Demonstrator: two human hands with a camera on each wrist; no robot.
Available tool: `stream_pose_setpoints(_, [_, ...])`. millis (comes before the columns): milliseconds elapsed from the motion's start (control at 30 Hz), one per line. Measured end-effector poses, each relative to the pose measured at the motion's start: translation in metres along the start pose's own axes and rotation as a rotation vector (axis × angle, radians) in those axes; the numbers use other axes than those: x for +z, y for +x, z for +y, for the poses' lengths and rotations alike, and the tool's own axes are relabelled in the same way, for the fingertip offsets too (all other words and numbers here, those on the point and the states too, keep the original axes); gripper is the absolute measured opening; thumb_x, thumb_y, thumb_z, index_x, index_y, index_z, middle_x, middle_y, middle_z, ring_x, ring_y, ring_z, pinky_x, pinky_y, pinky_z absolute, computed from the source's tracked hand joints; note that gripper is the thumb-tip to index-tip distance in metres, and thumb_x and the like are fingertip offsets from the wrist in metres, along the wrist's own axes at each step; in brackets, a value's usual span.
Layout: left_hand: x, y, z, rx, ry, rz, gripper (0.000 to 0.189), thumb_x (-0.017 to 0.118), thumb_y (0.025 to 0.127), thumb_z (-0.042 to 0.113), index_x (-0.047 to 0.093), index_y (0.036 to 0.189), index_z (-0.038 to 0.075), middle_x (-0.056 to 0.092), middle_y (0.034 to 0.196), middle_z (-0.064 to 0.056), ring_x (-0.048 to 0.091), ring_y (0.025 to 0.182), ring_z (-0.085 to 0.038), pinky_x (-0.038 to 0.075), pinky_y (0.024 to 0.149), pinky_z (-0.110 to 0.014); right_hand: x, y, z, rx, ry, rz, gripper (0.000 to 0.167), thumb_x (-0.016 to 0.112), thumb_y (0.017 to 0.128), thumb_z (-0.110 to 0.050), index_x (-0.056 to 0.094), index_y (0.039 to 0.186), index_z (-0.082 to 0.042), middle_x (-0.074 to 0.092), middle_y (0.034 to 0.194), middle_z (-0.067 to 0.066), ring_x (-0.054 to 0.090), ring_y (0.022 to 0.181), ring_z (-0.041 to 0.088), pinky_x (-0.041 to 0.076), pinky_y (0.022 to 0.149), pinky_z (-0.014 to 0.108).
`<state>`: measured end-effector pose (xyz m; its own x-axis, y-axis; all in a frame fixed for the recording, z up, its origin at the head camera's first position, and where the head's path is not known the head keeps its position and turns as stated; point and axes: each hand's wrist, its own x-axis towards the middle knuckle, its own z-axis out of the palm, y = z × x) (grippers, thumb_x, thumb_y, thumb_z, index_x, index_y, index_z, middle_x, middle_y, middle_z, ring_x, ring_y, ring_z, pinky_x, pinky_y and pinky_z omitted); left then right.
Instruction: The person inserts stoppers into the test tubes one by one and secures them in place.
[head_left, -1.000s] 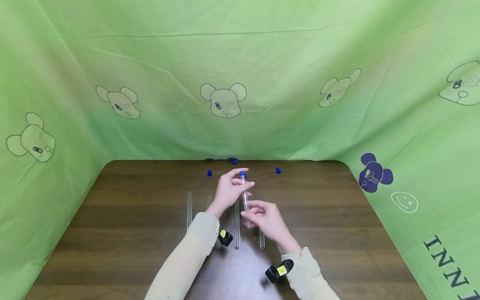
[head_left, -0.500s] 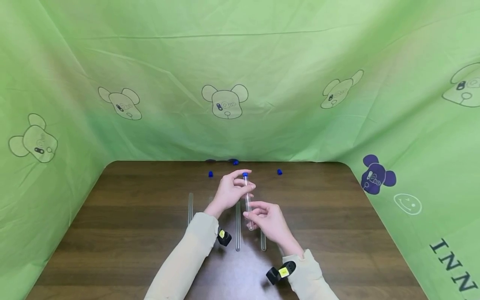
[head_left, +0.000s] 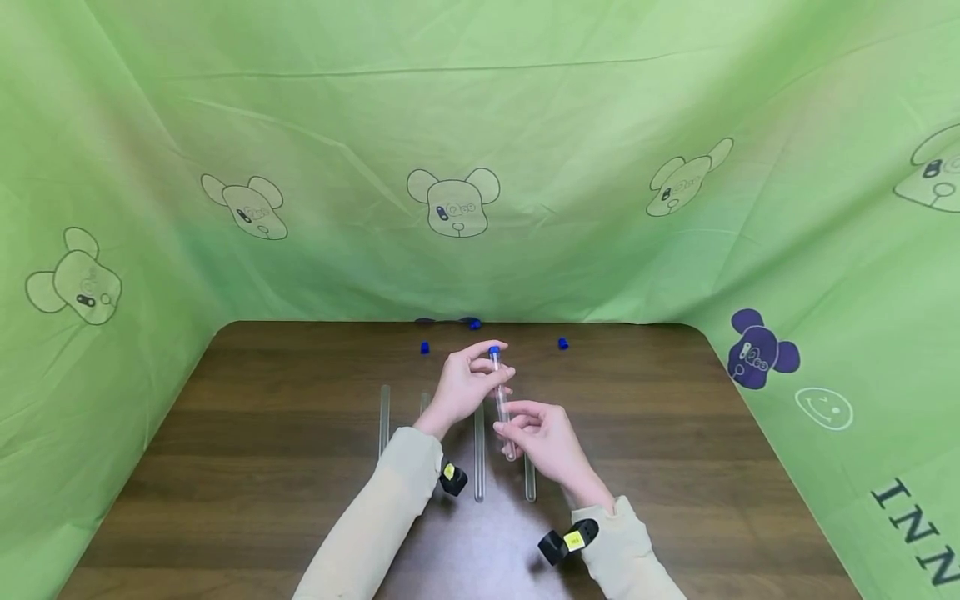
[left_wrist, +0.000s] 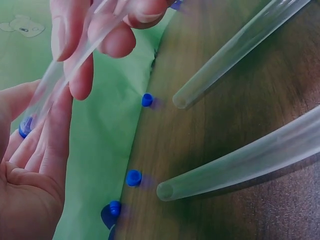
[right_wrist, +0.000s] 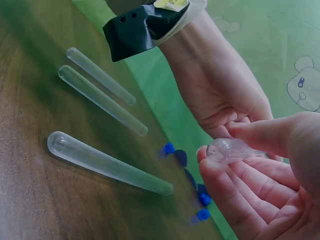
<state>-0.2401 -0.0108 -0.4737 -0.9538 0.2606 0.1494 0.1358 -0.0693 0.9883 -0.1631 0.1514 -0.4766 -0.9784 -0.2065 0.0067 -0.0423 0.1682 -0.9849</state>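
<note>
My left hand (head_left: 463, 385) pinches the upper part of a clear test tube (head_left: 502, 404) between thumb and fingers, with the index finger near its blue cap (head_left: 494, 351). The lower part is pinched by my right hand (head_left: 551, 443), close to the rounded end. The tube is held above the table, slightly tilted. From the left wrist, the blue cap sits at the tube's end among the left fingers. In the right wrist view the tube's rounded bottom (right_wrist: 220, 150) shows between right thumb and fingers. Whether the cap is fully seated cannot be told.
Several uncapped test tubes lie on the wooden table (head_left: 262, 433), including a left one (head_left: 385, 408), a middle one (head_left: 480, 458) and a right one (head_left: 530, 482). Loose blue caps (head_left: 424, 347) lie toward the back edge. A green curtain (head_left: 337, 250) surrounds the table.
Both hands keep their grip on the capped tube with almost no movement. The whole head view has shifted slightly, so everything appears a little farther right.
</note>
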Motion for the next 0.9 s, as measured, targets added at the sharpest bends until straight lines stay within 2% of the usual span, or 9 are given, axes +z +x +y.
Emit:
stream_pose_setpoints(233, [-0.001, 0.003, 0.003, -0.003, 0.049, 0.022, 0.044, 0.078, 0.090, 0.004, 0.065, 0.131, 0.012, 0.075, 0.086, -0.011, 0.074, 0.068, -0.024, 0.061, 0.064, -0.035, -0.001, 0.004, -0.003, 0.013, -0.048, 0.018, 0.036, 0.078, 0.089, -0.003, 0.065, 0.120, 0.012, 0.071, 0.077, 0.020, 0.067, 0.058, 0.023, 0.057, 0.056, 0.030])
stream_pose_setpoints(400, [0.002, 0.002, 0.004, 0.019, 0.128, 0.004, 0.046, 0.079, 0.090, 0.010, 0.065, 0.133, 0.014, 0.076, 0.087, -0.004, 0.074, 0.073, -0.021, 0.060, 0.072, -0.034, -0.003, 0.006, -0.005, 0.013, -0.105, 0.050, 0.031, 0.077, 0.091, -0.006, 0.068, 0.117, 0.007, 0.072, 0.079, 0.018, 0.067, 0.057, 0.025, 0.060, 0.058, 0.040])
stream_pose_setpoints(533, [0.002, 0.001, 0.003, 0.021, 0.205, 0.022, 0.055, 0.083, 0.088, 0.022, 0.062, 0.139, 0.018, 0.076, 0.104, -0.002, 0.073, 0.087, -0.015, 0.058, 0.079, -0.034, -0.005, 0.005, -0.003, -0.007, -0.108, 0.049, 0.030, 0.076, 0.092, -0.006, 0.068, 0.117, 0.008, 0.072, 0.081, 0.022, 0.068, 0.058, 0.025, 0.060, 0.059, 0.040])
stream_pose_setpoints(667, [0.000, -0.001, 0.003, 0.005, 0.227, 0.060, 0.064, 0.083, 0.088, 0.029, 0.056, 0.145, 0.019, 0.070, 0.124, -0.007, 0.071, 0.096, -0.017, 0.058, 0.082, -0.036, -0.010, 0.004, -0.003, -0.005, -0.088, 0.055, 0.031, 0.076, 0.092, -0.007, 0.067, 0.118, 0.008, 0.073, 0.083, 0.020, 0.069, 0.063, 0.024, 0.060, 0.060, 0.034])
stream_pose_setpoints(900, [-0.007, -0.004, 0.002, -0.017, 0.231, 0.075, 0.062, 0.080, 0.091, 0.033, 0.055, 0.146, 0.017, 0.067, 0.131, -0.009, 0.070, 0.103, -0.020, 0.059, 0.083, -0.037, -0.021, 0.003, -0.006, 0.017, -0.082, 0.088, 0.034, 0.075, 0.093, -0.007, 0.066, 0.121, 0.010, 0.074, 0.084, 0.019, 0.070, 0.066, 0.024, 0.060, 0.062, 0.032])
